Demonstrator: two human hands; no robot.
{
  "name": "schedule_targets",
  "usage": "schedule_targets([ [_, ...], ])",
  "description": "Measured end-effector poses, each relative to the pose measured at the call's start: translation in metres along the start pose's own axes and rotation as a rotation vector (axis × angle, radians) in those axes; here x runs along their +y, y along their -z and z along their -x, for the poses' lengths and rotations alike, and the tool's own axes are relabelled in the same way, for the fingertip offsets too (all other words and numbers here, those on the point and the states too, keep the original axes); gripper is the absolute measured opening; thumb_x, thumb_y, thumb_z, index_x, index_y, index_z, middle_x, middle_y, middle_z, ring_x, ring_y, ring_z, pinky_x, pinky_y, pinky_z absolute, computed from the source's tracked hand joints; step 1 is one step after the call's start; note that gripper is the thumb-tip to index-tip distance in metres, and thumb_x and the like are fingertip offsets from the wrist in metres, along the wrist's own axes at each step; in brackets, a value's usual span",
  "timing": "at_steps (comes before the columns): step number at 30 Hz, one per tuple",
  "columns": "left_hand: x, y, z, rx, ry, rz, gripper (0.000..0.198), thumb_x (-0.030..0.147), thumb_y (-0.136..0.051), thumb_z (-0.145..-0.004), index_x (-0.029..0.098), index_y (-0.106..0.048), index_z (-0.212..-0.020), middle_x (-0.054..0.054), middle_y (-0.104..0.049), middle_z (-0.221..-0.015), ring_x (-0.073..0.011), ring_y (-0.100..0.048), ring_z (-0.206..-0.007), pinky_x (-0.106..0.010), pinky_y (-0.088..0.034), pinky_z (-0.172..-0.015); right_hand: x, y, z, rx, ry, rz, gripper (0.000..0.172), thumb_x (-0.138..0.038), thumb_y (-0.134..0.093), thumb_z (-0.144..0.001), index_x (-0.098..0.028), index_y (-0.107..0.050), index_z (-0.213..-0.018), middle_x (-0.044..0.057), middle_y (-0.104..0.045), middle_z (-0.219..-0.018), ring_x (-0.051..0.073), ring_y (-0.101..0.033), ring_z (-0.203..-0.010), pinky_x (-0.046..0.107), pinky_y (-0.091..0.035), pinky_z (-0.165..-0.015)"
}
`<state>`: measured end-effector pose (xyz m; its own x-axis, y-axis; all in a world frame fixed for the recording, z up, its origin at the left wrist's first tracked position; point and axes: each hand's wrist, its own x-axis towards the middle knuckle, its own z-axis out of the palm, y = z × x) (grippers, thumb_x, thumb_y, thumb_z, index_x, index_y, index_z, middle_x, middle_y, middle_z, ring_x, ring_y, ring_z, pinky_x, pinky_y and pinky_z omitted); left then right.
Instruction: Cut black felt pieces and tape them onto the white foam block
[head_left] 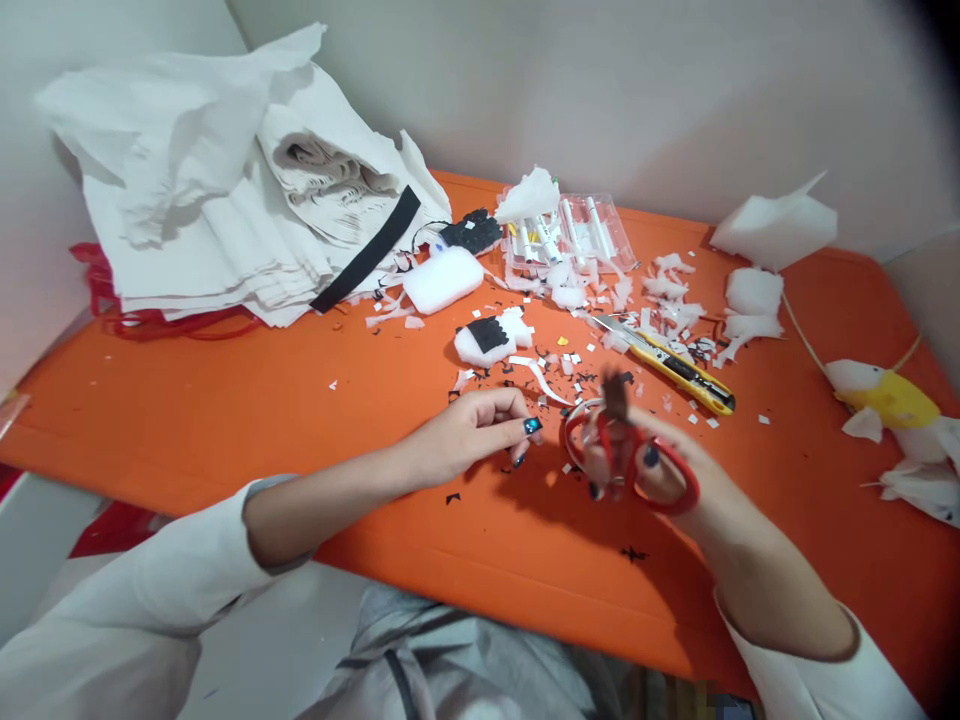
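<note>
My right hand (660, 470) is closed through the handles of red scissors (626, 450), held just above the orange table (225, 400); the blades are blurred by motion. My left hand (472, 430) rests on the table to the left of the scissors, fingers curled down with the tips touching the surface among small black and white scraps. Whether it pinches a scrap is not visible. A white foam piece with a black patch (491, 338) lies just beyond my left hand.
A yellow utility knife (679, 368) lies right of centre. A white foam block (442, 280), a clear box of white sticks (570, 235), stacked white sheets with a black strip (225, 200), and white and yellow foam pieces (892, 400) surround the work area.
</note>
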<state>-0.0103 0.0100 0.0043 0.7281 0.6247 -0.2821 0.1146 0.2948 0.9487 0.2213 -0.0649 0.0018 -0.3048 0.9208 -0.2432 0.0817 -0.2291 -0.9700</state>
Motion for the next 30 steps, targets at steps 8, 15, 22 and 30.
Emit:
schedule_targets([
  [8, 0.002, -0.002, 0.001, 0.071, -0.001, -0.104, 0.020, 0.034, -0.059, -0.087, 0.014, -0.059, -0.085, -0.002, -0.068, -0.075, -0.0086, -0.058, -0.060, -0.017, -0.043, -0.049, 0.001, 0.059, 0.000, 0.797, -0.053, 1.267, 0.027, -0.033, -0.061, -0.085, -0.020, -0.070, -0.107, 0.013, -0.068, -0.095, 0.031, -0.056, -0.088, 0.040, -0.042, -0.070],
  [15, 0.001, 0.003, 0.008, 0.160, -0.338, -0.599, 0.020, 0.032, -0.054, -0.092, 0.019, -0.069, -0.089, -0.007, -0.074, -0.090, -0.0150, -0.067, -0.081, -0.025, -0.050, -0.072, -0.015, 0.028, 0.000, 0.928, 0.167, 1.154, 0.023, -0.031, -0.056, -0.090, -0.021, -0.066, -0.108, 0.015, -0.058, -0.111, 0.030, -0.054, -0.100, 0.040, -0.042, -0.079],
  [22, -0.001, 0.011, 0.014, 0.127, -0.487, -0.986, 0.024, 0.040, -0.054, -0.091, 0.027, -0.072, -0.099, -0.009, -0.074, -0.099, -0.0169, -0.061, -0.076, -0.028, -0.039, -0.061, -0.017, -0.028, -0.006, -0.038, 0.059, 0.145, 0.025, -0.043, -0.049, -0.096, -0.023, -0.061, -0.087, 0.003, -0.062, -0.092, 0.018, -0.057, -0.090, 0.031, -0.044, -0.085],
  [30, -0.003, 0.007, 0.011, 0.077, -0.471, -1.046, 0.025, 0.037, -0.052, -0.090, 0.026, -0.072, -0.101, -0.009, -0.073, -0.101, -0.0177, -0.058, -0.075, -0.028, -0.039, -0.061, -0.010, -0.035, -0.009, 0.005, -0.014, -0.035, 0.019, -0.041, -0.053, -0.094, -0.023, -0.054, -0.088, 0.001, -0.058, -0.084, 0.016, -0.057, -0.082, 0.028, -0.046, -0.079],
])
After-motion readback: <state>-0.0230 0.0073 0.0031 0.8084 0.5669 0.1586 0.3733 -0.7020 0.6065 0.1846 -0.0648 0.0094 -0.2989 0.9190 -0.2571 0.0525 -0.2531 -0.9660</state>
